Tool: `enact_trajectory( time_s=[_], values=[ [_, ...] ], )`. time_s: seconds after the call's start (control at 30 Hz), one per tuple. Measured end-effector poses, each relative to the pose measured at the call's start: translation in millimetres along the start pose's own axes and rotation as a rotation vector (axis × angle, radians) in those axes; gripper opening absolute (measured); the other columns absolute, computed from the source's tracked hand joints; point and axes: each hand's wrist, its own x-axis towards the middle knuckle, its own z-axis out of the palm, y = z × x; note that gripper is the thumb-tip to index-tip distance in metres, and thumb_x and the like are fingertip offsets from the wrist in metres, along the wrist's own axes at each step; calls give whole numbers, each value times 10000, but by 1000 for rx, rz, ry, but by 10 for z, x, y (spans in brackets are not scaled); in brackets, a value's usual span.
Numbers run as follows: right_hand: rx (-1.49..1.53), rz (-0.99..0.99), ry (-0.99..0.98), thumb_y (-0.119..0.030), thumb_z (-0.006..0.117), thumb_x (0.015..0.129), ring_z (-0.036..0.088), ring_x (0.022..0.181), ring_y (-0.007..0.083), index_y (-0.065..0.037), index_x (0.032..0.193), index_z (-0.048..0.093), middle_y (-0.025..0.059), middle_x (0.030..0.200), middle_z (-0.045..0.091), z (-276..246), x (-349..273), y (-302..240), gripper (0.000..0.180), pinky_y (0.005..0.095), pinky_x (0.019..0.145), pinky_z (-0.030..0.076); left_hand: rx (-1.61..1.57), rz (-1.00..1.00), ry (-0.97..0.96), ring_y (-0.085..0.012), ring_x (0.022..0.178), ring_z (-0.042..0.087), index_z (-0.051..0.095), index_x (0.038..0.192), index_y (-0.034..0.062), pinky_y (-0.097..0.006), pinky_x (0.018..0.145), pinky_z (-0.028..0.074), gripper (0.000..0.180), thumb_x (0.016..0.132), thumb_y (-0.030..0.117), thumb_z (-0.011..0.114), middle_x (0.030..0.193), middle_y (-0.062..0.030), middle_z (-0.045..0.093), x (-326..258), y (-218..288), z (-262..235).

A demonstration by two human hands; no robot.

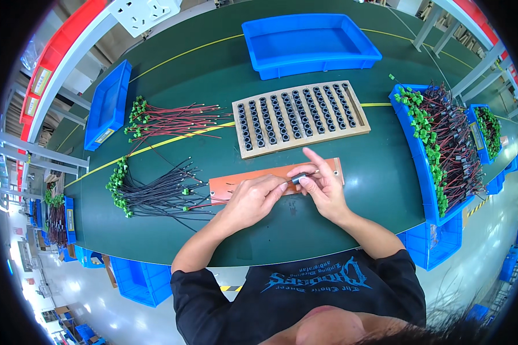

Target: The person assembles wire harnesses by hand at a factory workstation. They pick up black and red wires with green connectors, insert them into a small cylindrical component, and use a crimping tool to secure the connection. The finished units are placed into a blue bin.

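Observation:
My right hand (327, 192) pinches a small black cylinder (298, 178), which looks like a ferrite core, between thumb and finger; the index finger points up. Close beside it, my left hand (252, 200) is closed with thumb and fingertips on a thin wire at the cylinder's left end. Whether the wire passes inside, I cannot tell. Red and dark wires (207, 205) with a green connector trail out left of this hand. Beneath both hands lies an orange-brown board (221, 183) with small slots. A wooden tray (246, 150) with rows of black cylinders stands just beyond.
Black wires (155, 192) and red wires (178, 119) with green connectors lie on the left of the green table (374, 201). Blue bins stand at the far side (311, 43) and far left (106, 103). A full blue bin of wired parts (426, 155) is at right.

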Motion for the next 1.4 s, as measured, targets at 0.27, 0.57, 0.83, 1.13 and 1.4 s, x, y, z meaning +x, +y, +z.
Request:
enact_trajectory(
  time_s=[0.27,0.57,0.83,1.13,1.4],
  values=[
    [143,-103,34,-107,564,1099,628,959,129,-71,1640,314,127,1244,677,137,23,-60,597,292,870,542,14,-9,-23,-407,878,728,720,1122,35,-495,727,567,179,1043,155,614,993,-165,751,32,28,3],
    [501,65,139,-334,488,1138,597,862,134,49,1335,629,122,1164,696,-109,53,26,453,298,823,524,39,38,59,-323,729,675,744,1055,-12,-418,671,529,170,1018,132,663,850,-160,703,27,126,-225],
    [569,77,74,-288,499,1138,615,835,134,19,1300,627,119,1155,694,15,127,-29,370,311,818,538,20,-30,66,-219,676,676,743,997,-25,-351,633,526,165,1010,127,679,818,-129,703,-170,17,-397],
    [430,155,-142,-229,501,1137,664,941,162,36,1332,637,147,1264,696,160,130,-14,356,313,851,569,5,-39,33,-224,668,660,754,959,-19,-368,634,517,133,982,102,704,750,-114,687,-331,-119,-502],
    [276,272,-66,-241,498,1138,713,1165,234,3,1384,609,142,1286,695,462,253,134,364,336,962,599,-206,-194,35,-182,895,699,736,1143,-16,-319,778,588,333,839,51,856,1055,-115,710,-590,-498,-893]
  ],
)
